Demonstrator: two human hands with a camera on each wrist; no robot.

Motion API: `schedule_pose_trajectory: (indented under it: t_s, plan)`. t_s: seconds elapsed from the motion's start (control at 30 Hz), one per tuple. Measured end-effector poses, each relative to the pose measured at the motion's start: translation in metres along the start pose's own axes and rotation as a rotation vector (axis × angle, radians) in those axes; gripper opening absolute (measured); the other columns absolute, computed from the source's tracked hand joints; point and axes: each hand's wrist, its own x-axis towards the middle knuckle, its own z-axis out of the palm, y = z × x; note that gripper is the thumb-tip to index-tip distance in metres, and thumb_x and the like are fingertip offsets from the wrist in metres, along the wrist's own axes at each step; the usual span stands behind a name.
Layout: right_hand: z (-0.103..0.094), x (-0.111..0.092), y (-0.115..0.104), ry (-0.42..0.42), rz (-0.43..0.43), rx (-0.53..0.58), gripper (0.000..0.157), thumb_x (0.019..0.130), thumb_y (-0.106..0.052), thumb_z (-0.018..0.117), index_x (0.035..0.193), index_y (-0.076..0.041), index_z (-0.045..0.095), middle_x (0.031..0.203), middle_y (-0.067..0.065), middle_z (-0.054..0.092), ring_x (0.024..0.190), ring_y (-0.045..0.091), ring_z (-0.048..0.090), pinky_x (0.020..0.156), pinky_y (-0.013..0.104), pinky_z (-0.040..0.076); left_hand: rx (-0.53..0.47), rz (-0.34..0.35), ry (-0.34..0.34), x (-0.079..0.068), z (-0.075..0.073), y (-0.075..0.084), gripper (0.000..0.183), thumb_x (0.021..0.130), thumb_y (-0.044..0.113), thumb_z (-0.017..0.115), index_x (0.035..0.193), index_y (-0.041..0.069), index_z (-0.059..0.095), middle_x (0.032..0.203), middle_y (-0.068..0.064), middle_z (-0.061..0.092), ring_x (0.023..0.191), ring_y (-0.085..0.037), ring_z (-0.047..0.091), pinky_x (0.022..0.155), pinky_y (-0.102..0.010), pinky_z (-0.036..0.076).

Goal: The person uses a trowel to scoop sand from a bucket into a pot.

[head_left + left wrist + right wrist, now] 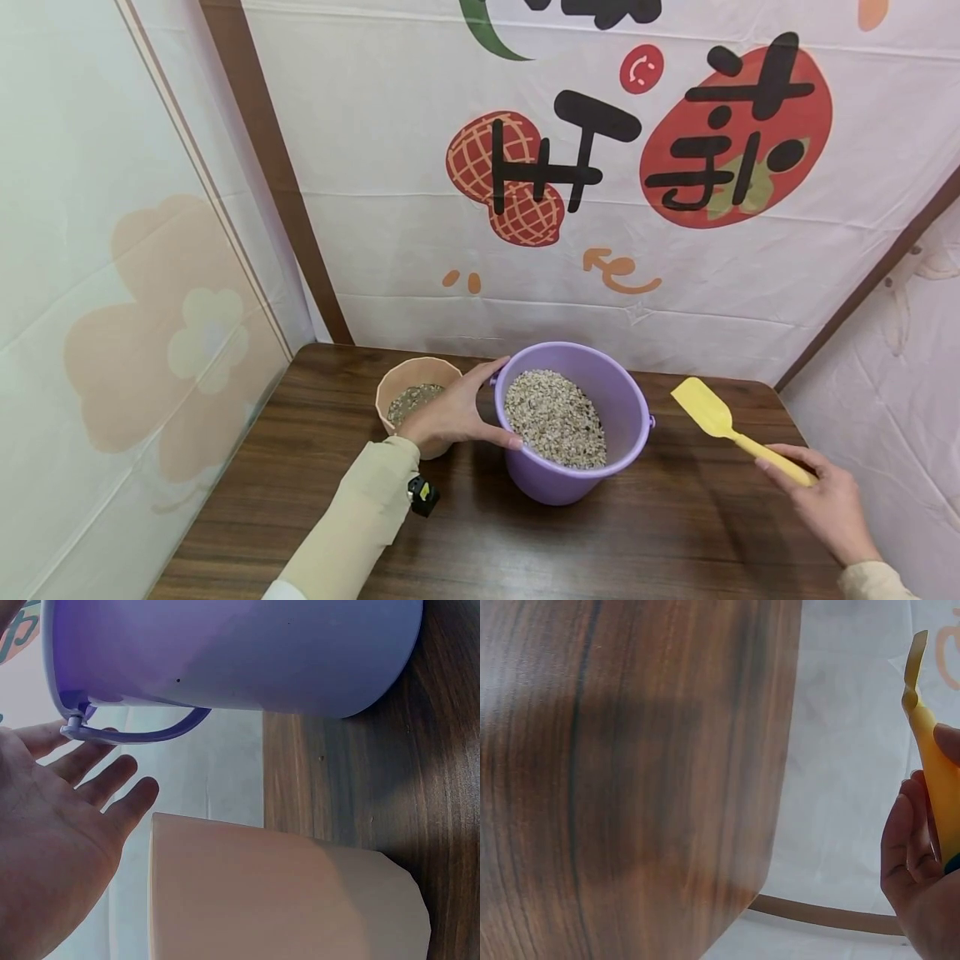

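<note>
A purple bucket (551,487) with pale, speckled grains (555,421) inside stands on the table. My left hand (457,412) is spread along its left rim, the thumb at the front and the other fingers farther back. In the left wrist view those fingers (135,799) stretch out rather straight, close to the bucket's handle (157,736). Just left of the bucket is a peach-coloured pot (416,371), partly behind my wrist, holding some brownish-grey grains (412,402). On the right, my right hand (828,500) grips a yellow plastic shovel (705,408) by its handle, blade pointing up and left.
The dark wooden table (600,550) ends at a white printed cloth wall (390,208) behind. More cloth panels flank it left and right. A small black device (423,496) sits on my left wrist.
</note>
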Motion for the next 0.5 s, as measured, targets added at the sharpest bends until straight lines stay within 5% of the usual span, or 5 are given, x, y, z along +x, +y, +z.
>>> schedule_pose_trajectory:
  t_s: [0.27,0.5]
  plan:
    - [-0.006,0.005,-0.009,0.024,-0.003,0.067,0.029,0.084,-0.009,0.084,0.109,0.001,0.074,0.075,-0.017,0.063,0.059,0.003,0.051,0.05,0.019,0.04,0.022,-0.005,0.009,-0.001,0.0,0.001,0.126,0.06,0.054,0.096,0.162,0.028,0.028,0.161,0.004,0.033,0.144,-0.016,0.034,0.116,-0.047,0.031]
    - [-0.012,0.009,-0.021,0.046,-0.035,0.095,0.027,0.082,-0.007,0.085,0.107,-0.003,0.076,0.082,-0.028,0.063,0.062,0.002,0.05,0.051,0.017,0.04,0.01,-0.005,0.007,-0.001,-0.001,0.001,0.125,0.059,0.054,0.096,0.161,0.031,0.028,0.16,0.005,0.034,0.143,-0.016,0.036,0.115,-0.048,0.033]
